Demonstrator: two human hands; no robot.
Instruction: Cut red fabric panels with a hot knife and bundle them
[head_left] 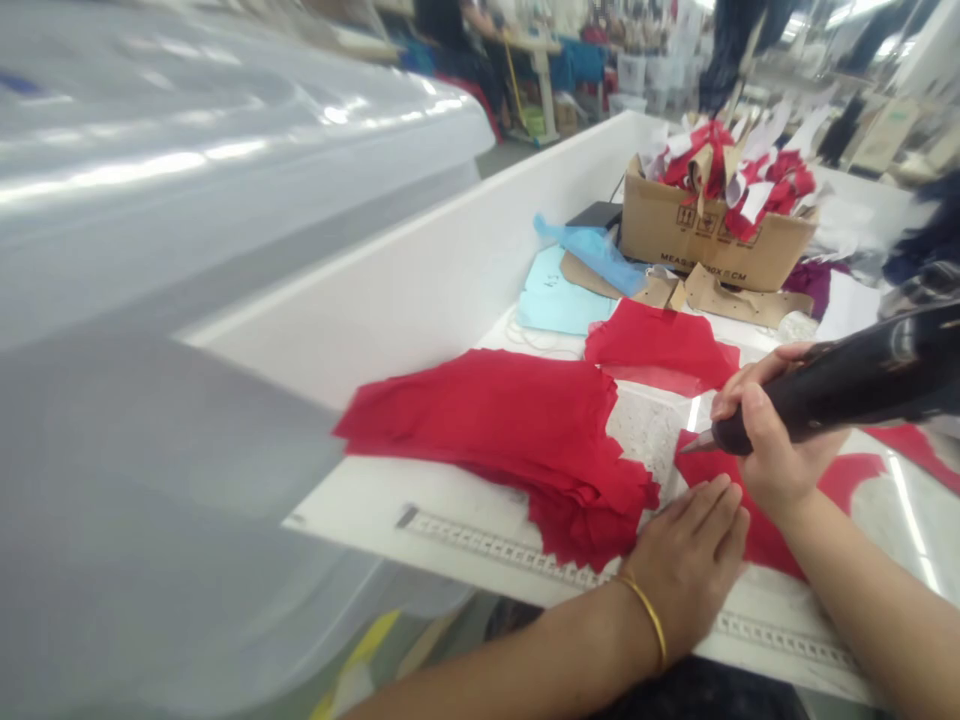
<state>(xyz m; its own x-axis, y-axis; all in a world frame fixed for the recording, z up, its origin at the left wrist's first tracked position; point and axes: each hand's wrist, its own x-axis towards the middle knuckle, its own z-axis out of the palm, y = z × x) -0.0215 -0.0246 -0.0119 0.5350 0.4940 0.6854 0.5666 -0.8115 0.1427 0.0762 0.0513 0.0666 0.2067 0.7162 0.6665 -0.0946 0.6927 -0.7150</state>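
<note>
At the far left a clear plastic sheet lay blurred and glossy, filling that side of the view beside the white table. Next came a thick stack of red fabric, its lower corner ragged, lying on the tabletop just above a measuring strip set along the near edge. Behind it, further back, lay a light blue sheet and a crumpled blue bag.

The left hand (a gold bangle on its wrist) lay flat and palm down, fingers straight and close together, holding nothing; it rested just right of the stack, fingertips touching the edge of a single red piece. That piece lay under and between both hands, spreading off to the right. Another red piece lay just beyond it.

The right hand was wrapped tight around a black tool, whose pointed tip sat at the upper left edge of the single red piece, just above the left fingertips. Whether the tip touched the cloth could not be told.

Well behind stood a cardboard box heaped with red and white scraps, brown paper cut-outs at its foot.
</note>
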